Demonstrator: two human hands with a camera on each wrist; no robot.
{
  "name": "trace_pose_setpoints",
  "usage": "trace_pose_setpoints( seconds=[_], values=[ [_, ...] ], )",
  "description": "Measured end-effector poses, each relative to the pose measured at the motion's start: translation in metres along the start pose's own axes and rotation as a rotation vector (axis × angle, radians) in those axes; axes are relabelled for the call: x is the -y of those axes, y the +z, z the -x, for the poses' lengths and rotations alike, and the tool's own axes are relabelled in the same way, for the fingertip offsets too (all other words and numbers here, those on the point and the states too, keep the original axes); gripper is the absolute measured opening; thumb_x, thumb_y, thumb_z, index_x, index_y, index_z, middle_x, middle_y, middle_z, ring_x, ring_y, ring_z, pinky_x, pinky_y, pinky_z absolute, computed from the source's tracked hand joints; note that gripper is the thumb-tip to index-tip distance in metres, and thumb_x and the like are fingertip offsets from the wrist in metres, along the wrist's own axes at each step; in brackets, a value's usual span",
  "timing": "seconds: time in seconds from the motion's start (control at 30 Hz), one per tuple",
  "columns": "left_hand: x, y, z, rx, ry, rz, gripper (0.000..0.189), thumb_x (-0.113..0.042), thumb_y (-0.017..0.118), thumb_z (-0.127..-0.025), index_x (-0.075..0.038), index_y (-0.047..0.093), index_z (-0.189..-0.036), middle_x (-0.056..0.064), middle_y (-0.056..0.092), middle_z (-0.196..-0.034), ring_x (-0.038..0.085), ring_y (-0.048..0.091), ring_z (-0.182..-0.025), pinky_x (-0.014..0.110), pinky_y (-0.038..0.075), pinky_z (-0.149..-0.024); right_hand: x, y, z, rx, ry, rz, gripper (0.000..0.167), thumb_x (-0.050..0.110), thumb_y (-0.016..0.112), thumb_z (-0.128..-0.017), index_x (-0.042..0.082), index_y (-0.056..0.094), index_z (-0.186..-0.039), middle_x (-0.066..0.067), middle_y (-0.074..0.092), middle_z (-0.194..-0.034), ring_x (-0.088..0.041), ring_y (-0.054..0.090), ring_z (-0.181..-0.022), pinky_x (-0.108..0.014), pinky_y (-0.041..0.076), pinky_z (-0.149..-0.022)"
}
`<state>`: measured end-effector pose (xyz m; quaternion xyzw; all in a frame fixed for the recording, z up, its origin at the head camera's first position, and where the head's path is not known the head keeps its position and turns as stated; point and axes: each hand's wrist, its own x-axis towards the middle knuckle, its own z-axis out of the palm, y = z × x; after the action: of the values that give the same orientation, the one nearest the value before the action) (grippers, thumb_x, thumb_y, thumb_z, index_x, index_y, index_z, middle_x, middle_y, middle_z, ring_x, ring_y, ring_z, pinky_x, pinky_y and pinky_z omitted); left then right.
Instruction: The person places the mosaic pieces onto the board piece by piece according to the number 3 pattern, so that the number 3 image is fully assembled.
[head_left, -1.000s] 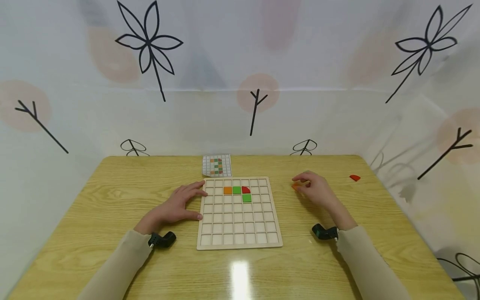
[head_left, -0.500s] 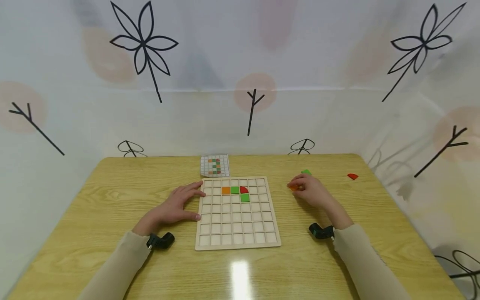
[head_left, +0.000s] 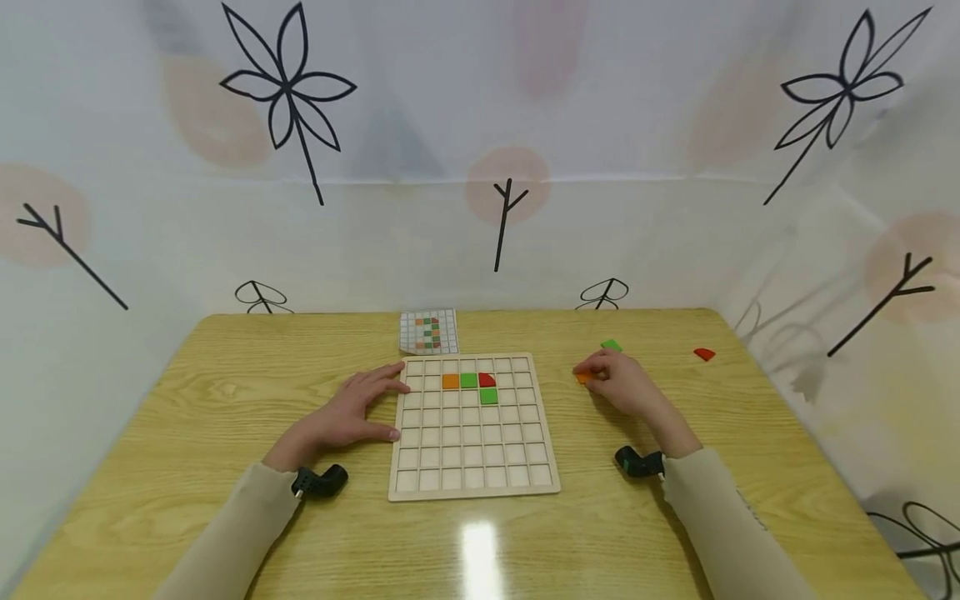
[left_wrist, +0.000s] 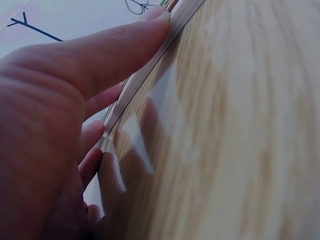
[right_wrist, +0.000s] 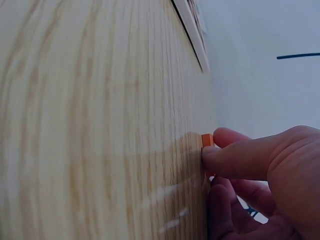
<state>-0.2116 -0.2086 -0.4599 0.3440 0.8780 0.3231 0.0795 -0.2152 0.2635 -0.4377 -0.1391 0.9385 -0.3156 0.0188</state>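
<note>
A square wooden grid board (head_left: 474, 495) lies flat on the table. My left hand (head_left: 341, 418) rests at the board's left side, fingers spread, with fingertips and thumb on its edge; the left wrist view shows the thumb (left_wrist: 125, 47) against the rim. Right of the board, my right hand (head_left: 626, 383) pinches an orange tile (head_left: 582, 378) between thumb and fingers, low over the tabletop. In the right wrist view the tile (right_wrist: 207, 140) is partly hidden by the thumb. In the board's upper cells sit an orange square (head_left: 450, 381), two green squares (head_left: 468, 380) and a red quarter-round (head_left: 486, 380).
Behind the board lies a paper pattern card (head_left: 428, 332) printed with a coloured grid. A loose green tile (head_left: 612, 344) lies just beyond my right hand, and a red quarter-round piece (head_left: 704, 354) farther right. A patterned cloth (head_left: 405, 233) hangs behind the wooden table (head_left: 247, 375).
My right hand's fingers have drawn together onto the orange tile, and the hand has lowered slightly, revealing the green tile behind it. My left hand stays at the board.
</note>
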Motion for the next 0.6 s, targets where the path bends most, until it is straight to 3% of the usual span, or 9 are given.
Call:
trace_pose_setpoints(
  seconds=[0.27,0.6],
  values=[
    [0.0004,0.0005,0.0001,-0.016,0.027,-0.01,0.065,-0.045,0.078,-0.084,-0.017,0.056,-0.138,0.012,0.025,-0.162,0.039,0.021,-0.146,0.066,0.011,-0.11,0.0019,0.0002,-0.0001,-0.009,0.007,0.011,0.022,0.0,0.067,-0.092,0.001,0.073,-0.113,-0.015,0.064,-0.11,-0.036,0.059,-0.105,-0.054,0.048,-0.09],
    [-0.0017,0.0001,-0.0002,-0.003,0.004,-0.003,0.064,-0.044,0.078,-0.084,-0.02,0.055,-0.139,0.009,0.024,-0.163,0.037,0.019,-0.147,0.065,0.011,-0.111,0.0029,0.0011,-0.0014,0.005,-0.001,0.02,0.023,0.006,0.069,-0.093,-0.001,0.07,-0.115,-0.014,0.067,-0.107,-0.03,0.062,-0.096,-0.05,0.05,-0.085]
  ],
)
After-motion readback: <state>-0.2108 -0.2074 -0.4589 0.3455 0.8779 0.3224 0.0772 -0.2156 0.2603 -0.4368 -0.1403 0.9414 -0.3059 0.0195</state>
